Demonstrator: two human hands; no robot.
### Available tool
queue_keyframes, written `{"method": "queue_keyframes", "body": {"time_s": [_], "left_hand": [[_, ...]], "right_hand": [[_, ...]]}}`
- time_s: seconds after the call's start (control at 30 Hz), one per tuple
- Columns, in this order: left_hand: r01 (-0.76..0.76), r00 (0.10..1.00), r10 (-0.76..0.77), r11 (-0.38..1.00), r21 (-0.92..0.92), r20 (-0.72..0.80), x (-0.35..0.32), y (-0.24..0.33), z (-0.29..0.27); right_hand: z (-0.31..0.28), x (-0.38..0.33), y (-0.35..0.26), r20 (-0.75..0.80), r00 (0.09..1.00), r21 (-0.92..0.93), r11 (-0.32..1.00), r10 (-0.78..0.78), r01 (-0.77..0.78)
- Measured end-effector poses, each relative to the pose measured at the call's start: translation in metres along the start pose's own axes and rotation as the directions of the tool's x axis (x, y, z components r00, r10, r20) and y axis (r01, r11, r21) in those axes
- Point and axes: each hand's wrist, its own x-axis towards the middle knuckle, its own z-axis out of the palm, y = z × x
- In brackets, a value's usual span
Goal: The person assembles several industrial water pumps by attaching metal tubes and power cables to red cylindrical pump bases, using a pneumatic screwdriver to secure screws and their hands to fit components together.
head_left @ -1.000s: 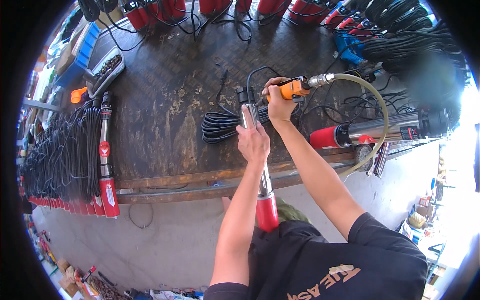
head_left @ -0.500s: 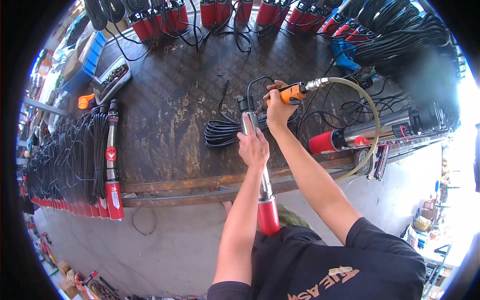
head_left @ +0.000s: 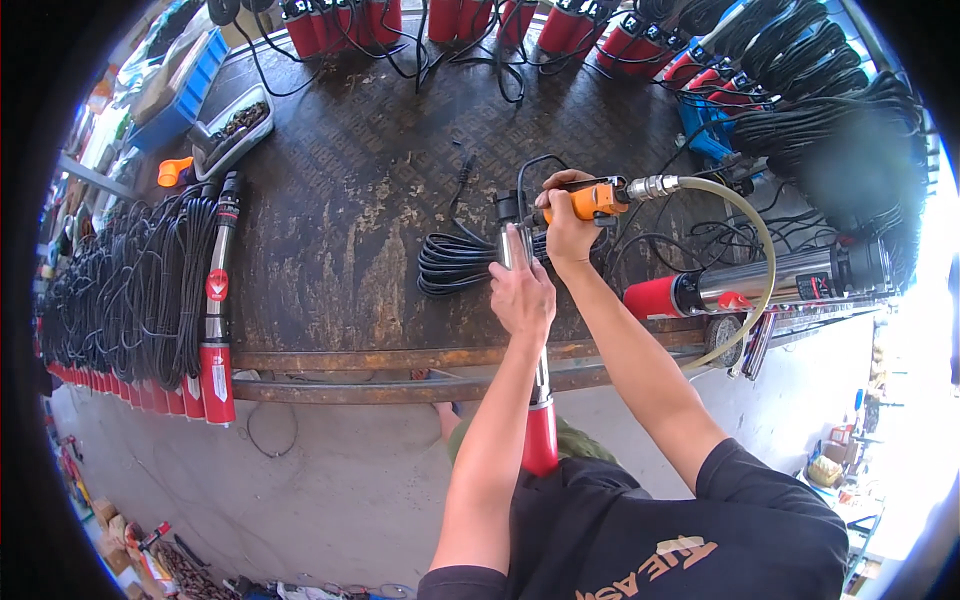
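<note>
Head view, with bare counter (head_left: pixel 320 270) at centre left ending at rusty front edge (head_left: pixel 430 358). Holds red-ended steel tube (head_left: pixel 540 432) at centre, overhanging that edge, with left fingers (head_left: pixel 513 245) wrapped around; grips orange power tool (head_left: pixel 596 201) with right fingers (head_left: pixel 552 181). Meets black cable coil (head_left: pixel 450 265) beside tube, pale hose (head_left: pixel 765 230) arching right, cable bundles (head_left: pixel 130 290) crowding left.

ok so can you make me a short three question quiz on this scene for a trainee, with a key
1. Multiple choice: what does the right hand hold?
a) a blue crate
b) an orange tool
c) a grey tray

2. True or false: the left hand is on the red-ended steel cylinder.

3. Fill the gap: a coil of ____ cable lies mostly to the left of that cylinder.

Key: 1. b; 2. true; 3. black
</note>
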Motion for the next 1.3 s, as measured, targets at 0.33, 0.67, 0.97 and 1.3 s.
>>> {"method": "queue_keyframes", "body": {"time_s": [0.33,0.67,0.97,1.3], "left_hand": [[-0.015,1.000,0.015,0.999,0.042,0.000,-0.001,0.003,-0.001],[-0.004,0.991,0.008,1.000,0.029,-0.137,-0.005,0.007,0.007],[-0.013,0.974,0.037,0.994,0.110,-0.223,-0.007,0.008,0.016],[0.024,0.990,-0.013,0.997,0.079,-0.139,-0.007,0.013,0.012]], "right_hand": [[-0.007,0.009,0.004,0.112,0.994,-0.134,0.991,-0.012,0.027],[-0.008,0.010,0.003,0.172,0.985,-0.065,0.997,-0.016,0.027],[-0.011,0.014,0.009,0.088,0.996,0.015,1.000,-0.022,0.021],[-0.001,0.013,0.001,0.059,0.996,-0.029,0.998,-0.061,0.063]]}}
